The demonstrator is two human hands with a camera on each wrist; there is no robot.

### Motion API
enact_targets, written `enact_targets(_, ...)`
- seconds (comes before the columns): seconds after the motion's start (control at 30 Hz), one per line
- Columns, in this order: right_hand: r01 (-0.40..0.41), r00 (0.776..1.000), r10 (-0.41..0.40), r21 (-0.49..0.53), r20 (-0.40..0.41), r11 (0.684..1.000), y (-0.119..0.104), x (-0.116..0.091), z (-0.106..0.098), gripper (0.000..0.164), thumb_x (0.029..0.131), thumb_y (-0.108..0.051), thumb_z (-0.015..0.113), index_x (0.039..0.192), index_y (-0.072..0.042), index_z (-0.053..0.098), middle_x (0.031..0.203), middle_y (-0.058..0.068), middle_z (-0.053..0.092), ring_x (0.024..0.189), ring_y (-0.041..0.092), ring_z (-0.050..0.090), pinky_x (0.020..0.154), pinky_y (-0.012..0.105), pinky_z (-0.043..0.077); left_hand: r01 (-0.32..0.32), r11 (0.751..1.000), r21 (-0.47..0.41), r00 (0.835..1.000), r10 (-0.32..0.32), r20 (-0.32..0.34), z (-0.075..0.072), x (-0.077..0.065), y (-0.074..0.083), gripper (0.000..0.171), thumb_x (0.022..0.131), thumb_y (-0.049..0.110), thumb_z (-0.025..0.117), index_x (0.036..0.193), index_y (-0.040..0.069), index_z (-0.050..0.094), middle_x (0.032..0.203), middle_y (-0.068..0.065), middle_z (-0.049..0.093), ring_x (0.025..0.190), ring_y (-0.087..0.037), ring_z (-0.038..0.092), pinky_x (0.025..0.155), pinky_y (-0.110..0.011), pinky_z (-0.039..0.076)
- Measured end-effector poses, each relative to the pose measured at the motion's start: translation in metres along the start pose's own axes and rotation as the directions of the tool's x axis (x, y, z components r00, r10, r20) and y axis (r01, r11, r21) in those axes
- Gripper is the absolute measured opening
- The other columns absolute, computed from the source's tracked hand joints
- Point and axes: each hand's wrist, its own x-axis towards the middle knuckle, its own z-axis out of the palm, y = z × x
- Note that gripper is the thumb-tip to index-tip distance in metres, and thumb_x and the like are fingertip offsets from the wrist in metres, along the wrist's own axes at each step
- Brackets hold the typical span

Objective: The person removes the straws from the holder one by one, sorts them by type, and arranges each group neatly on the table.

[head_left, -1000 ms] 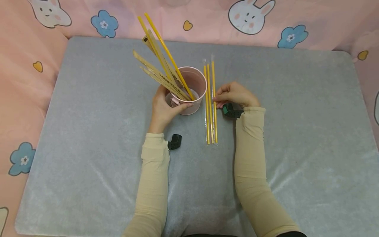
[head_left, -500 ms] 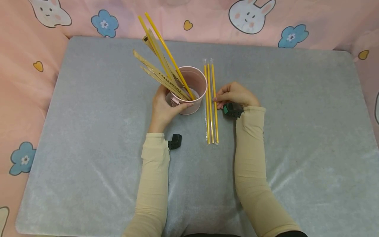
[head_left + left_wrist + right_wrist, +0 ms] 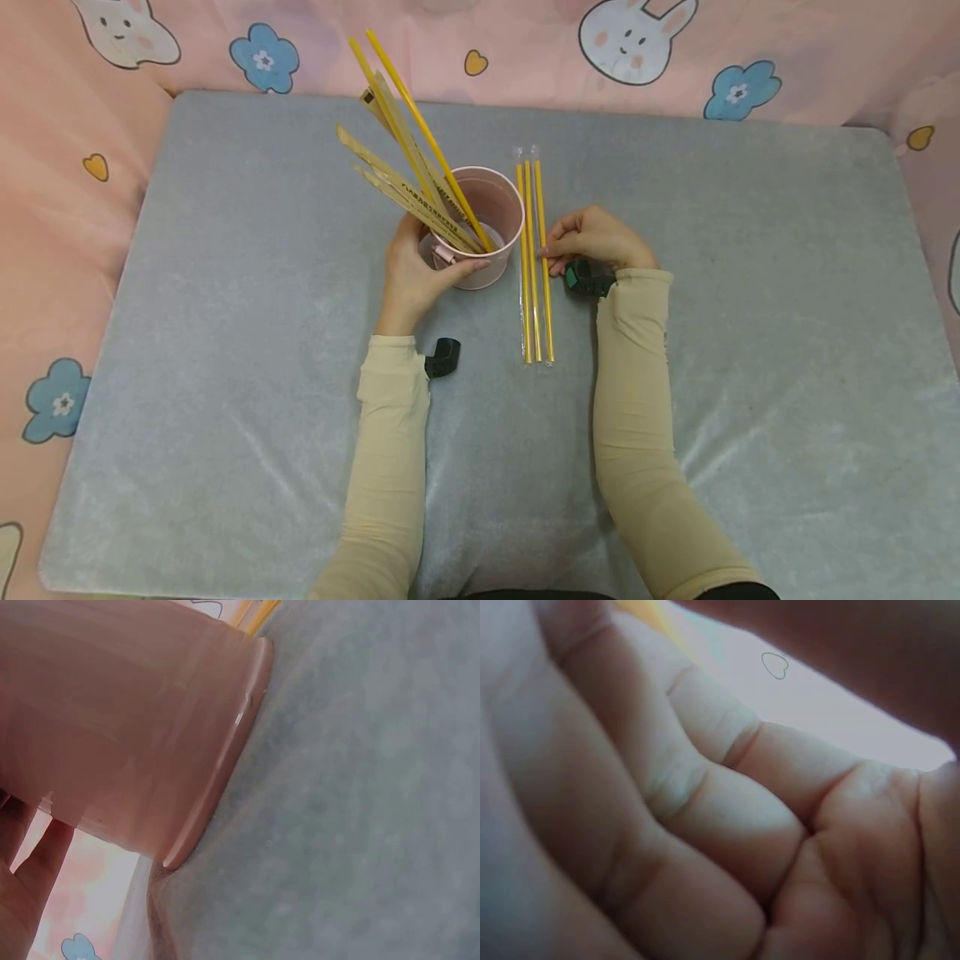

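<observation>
My left hand (image 3: 416,279) grips a pink bucket (image 3: 497,193) by its side, thumb at the near rim. In the left wrist view the wall of the bucket (image 3: 112,712) fills the upper left, its base against the cloth. Several long straws lean leftward out of it: yellow straws (image 3: 408,104) and some in brown printed paper sleeves (image 3: 382,171). Just right of the bucket, three yellow straws in clear wrappers lie side by side. Thumb and fingertips of my right hand (image 3: 600,237) pinch the rightmost wrapped straw (image 3: 547,308). Curled fingers (image 3: 727,817) fill the right wrist view.
A grey cloth-covered table (image 3: 772,333) lies under everything. The other wrapped straws (image 3: 527,317) sit between the bucket and the pinched one. A pink patterned curtain (image 3: 517,50) borders the back and sides. Black wrist cameras (image 3: 444,357) are strapped to both sleeves.
The rightmost wrapped straw has shifted slightly: its far end came left and a little toward me, so it lines up more closely with the others. The left hand and bucket have stayed put.
</observation>
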Motion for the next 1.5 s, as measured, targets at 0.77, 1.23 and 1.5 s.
enact_targets(0.77,-0.003,1.000,0.003,-0.024,-0.021,1.000,-0.0008,-0.0009,0.0001,0.019,0.085,-0.007,0.069,0.087,0.012,0.067,0.067,0.010,0.067,0.058,0.017,0.064,0.059,0.029,0.055,-0.002,1.000,0.006,1.000,0.002,-0.004,-0.0003,0.0001,-0.0001,0.077,0.061,0.009,0.089,0.126,-0.006,0.050,0.119,-0.017,0.058,0.112,-0.024,0.055,0.099,-0.027,0.040)
enact_targets(1.23,-0.017,1.000,0.017,0.002,-0.005,1.000,-0.0011,-0.0007,-0.0003,0.020,0.087,-0.006,0.067,0.091,0.013,0.067,0.070,0.012,0.068,0.060,0.018,0.066,0.060,0.030,0.056,0.017,1.000,0.005,1.000,-0.017,0.004,-0.0008,0.0004,0.0025,0.077,0.061,0.008,0.088,0.126,-0.007,0.049,0.120,-0.019,0.058,0.114,-0.026,0.054,0.100,-0.027,0.039)
enact_targets(1.5,-0.013,1.000,0.013,-0.009,-0.002,1.000,0.0000,0.0007,-0.0005,0.019,0.087,-0.006,0.066,0.088,0.013,0.066,0.068,0.011,0.067,0.059,0.018,0.065,0.059,0.030,0.056,0.023,1.000,0.002,1.000,-0.023,-0.002,-0.0003,0.0006,0.0016,0.077,0.061,0.008,0.088,0.126,-0.007,0.049,0.119,-0.019,0.058,0.113,-0.026,0.054,0.100,-0.027,0.039)
